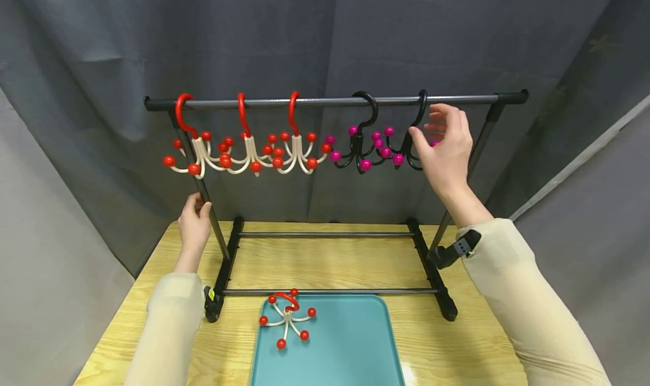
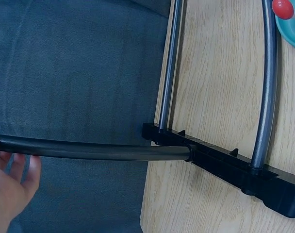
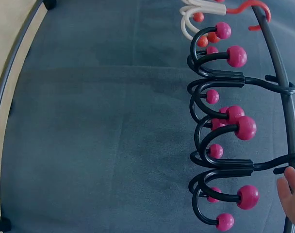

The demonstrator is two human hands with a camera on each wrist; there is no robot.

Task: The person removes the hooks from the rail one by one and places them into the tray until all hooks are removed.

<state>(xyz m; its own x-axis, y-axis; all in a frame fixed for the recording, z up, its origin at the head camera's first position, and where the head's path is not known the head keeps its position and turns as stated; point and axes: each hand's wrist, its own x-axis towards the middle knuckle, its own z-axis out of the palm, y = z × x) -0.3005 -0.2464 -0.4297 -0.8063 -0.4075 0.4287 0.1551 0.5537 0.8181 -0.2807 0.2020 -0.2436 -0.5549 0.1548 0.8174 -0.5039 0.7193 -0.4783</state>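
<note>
My left hand [image 1: 194, 225] holds the left upright post [image 2: 89, 148] of a dark metal rack, fingers on one side and thumb on the other. On the top rail [image 1: 325, 102] hang three white octopus hangers with red hooks and red balls, and two black octopus hangers with magenta balls. Beside the rightmost black hanger [image 1: 407, 143], my right hand [image 1: 449, 149] is raised with its fingers apart and loosely bent. In the right wrist view, its fingertips [image 3: 286, 191] are close to that hanger's hook; whether they touch is unclear.
Another white hanger with red balls [image 1: 288, 316] lies on a teal tray [image 1: 350, 297] at the front of the wooden table [image 1: 325, 262]. The rack's black feet [image 1: 437, 279] stand on the table, joined by two low bars. Grey curtains [image 1: 325, 36] hang behind and at the sides.
</note>
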